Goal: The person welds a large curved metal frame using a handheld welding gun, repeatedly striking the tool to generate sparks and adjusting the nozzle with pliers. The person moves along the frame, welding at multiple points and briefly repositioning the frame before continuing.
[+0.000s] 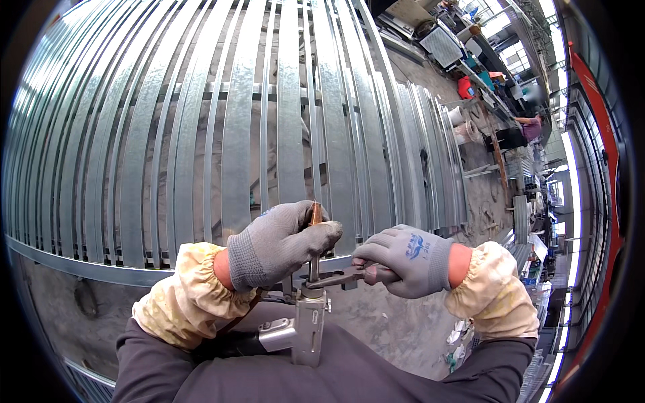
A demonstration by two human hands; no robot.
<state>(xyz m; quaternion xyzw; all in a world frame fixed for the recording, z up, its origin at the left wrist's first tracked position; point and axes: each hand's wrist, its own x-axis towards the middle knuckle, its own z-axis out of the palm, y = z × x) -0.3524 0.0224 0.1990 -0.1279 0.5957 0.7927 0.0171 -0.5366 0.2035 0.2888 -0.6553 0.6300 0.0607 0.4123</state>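
Note:
A silver gun-shaped tool (310, 329), apparently a welding gun, rests upright against my lap with its barrel pointing away from me. Its grip runs off to the left under my sleeve. My left hand (279, 245), in a grey glove, is closed around the thin barrel just below its pointed copper nozzle (316, 213). My gloved right hand (406, 258) grips a pair of pliers (346, 275). Their jaws reach left to the base of the barrel, at the top of the tool's body; whether they bite on it I cannot tell. Fingers hide part of the handles.
Ahead lies a wide frame of long galvanized metal bars (235, 154), its front rail (87, 269) close to my hands. More metal profiles (430, 154) are stacked to the right. Farther right are white buckets (463, 124), a red object (465, 87) and another person (529, 127).

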